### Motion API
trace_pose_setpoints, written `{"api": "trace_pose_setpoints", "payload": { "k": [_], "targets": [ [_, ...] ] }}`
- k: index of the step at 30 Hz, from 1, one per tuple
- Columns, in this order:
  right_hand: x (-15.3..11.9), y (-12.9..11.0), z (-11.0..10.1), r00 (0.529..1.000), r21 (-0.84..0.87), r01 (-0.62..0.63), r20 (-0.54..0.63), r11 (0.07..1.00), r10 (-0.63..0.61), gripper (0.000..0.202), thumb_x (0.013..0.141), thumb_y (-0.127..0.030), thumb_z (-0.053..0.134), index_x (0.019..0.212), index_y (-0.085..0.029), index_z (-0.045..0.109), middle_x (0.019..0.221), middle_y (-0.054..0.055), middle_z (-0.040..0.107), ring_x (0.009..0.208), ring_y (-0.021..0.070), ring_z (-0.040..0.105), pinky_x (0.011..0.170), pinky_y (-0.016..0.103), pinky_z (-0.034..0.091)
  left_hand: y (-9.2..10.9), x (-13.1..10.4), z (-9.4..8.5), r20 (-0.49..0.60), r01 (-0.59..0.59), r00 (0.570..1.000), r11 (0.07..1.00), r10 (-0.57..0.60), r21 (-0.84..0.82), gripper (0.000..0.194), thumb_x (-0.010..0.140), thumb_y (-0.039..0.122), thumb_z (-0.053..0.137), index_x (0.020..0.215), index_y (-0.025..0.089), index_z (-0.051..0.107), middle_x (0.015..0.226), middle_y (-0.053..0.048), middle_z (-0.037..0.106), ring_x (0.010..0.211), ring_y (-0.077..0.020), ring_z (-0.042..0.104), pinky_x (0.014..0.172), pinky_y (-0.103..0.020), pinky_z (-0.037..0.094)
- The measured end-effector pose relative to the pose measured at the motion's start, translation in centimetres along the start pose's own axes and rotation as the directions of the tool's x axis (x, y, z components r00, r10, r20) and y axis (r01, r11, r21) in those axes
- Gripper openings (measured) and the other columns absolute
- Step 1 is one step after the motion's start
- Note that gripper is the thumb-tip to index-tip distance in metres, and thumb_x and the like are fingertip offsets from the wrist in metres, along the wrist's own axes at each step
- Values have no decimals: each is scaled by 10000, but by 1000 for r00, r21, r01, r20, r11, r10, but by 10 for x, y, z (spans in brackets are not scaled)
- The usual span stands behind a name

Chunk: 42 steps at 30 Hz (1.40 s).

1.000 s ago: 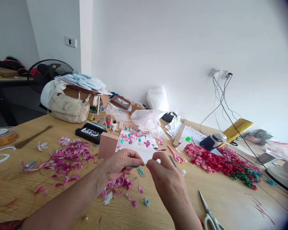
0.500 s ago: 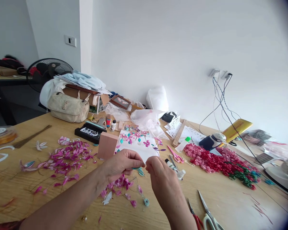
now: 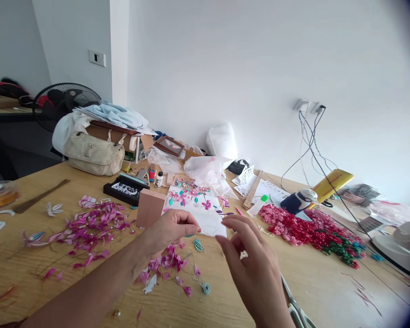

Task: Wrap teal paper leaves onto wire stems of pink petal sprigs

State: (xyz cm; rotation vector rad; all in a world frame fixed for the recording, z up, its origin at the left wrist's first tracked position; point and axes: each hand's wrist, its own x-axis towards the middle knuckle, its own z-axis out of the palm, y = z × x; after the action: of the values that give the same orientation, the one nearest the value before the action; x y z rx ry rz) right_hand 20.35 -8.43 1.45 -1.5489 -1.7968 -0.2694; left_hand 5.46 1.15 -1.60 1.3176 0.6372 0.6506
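Left hand: fingers pinched on a small teal piece, above the worktop, near side of the white sheet. Right hand: just right of it, thumb and forefinger apart, gap moderate. Pink petals lie below the left hand; wooden block beyond its wrist.

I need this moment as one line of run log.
left hand: pinching small teal piece | right hand: open, nothing visibly held | pink petals: on wooden table

Teal piece mostly hidden, scissors cropped (below)
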Motion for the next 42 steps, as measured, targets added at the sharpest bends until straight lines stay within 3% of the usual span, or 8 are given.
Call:
{"api": "trace_pose_setpoints", "payload": {
  "k": [3,6,12,18,24,28,35,42],
  "targets": [
    [0,-1,2,972,5,209,110,978,-208,137,842,-172,442,919,-226,541,967,61,596,605,110,572,541,207,430,-3,2,-5,103,72,993,969,-49,-236,239,642,328,694,690,124,580,559,67,389,409,-20,209,405,-199,134],
    [2,3,12,969,-124,214,156,969,-194,186,852,-157,397,861,-211,574,901,58,593,585,109,560,520,201,421,-6,2,-8,178,130,982,927,-70,-353,229,638,297,717,694,118,586,558,66,381,412,-14,190,396,-191,112],
    [1,7,20,974,-268,202,154,942,-166,206,850,-186,419,737,-217,589,868,30,593,525,88,505,462,186,360,-8,3,-8,248,187,965,895,-89,-404,196,649,253,717,691,113,586,473,85,344,383,-9,177,378,-189,75],
    [0,8,16,948,-133,307,129,942,-290,225,850,-147,421,800,-210,631,1099,77,624,618,105,600,541,196,449,-6,4,-7,228,193,968,895,-106,-401,210,639,253,724,681,117,570,462,82,376,370,-7,202,372,-184,80],
    [-1,10,16,947,-13,289,152,957,-284,214,852,-152,424,823,-205,629,1115,100,622,677,127,643,598,215,501,-7,3,-7,244,195,964,899,-102,-393,208,636,247,725,670,105,578,485,72,393,377,-3,194,373,-183,77],
    [0,9,17,943,53,290,155,956,-295,209,849,-118,417,837,-186,615,1016,99,652,757,144,640,636,224,501,-7,3,-7,259,218,958,895,-120,-390,208,630,251,729,672,112,580,481,78,377,383,-7,181,374,-182,80],
    [3,5,16,964,180,211,127,961,-235,216,857,-117,402,801,-180,602,798,57,626,661,112,588,577,192,446,-4,0,-4,257,212,959,906,-121,-367,231,616,261,740,657,117,564,479,84,357,395,-14,169,381,-188,78],
    [0,2,21,989,153,129,57,980,-139,234,846,-143,395,705,-182,578,626,13,578,523,98,513,498,196,375,0,-3,0,212,168,972,929,-100,-329,240,610,288,736,658,126,567,491,84,359,398,-18,177,393,-199,90]
  ]
}}
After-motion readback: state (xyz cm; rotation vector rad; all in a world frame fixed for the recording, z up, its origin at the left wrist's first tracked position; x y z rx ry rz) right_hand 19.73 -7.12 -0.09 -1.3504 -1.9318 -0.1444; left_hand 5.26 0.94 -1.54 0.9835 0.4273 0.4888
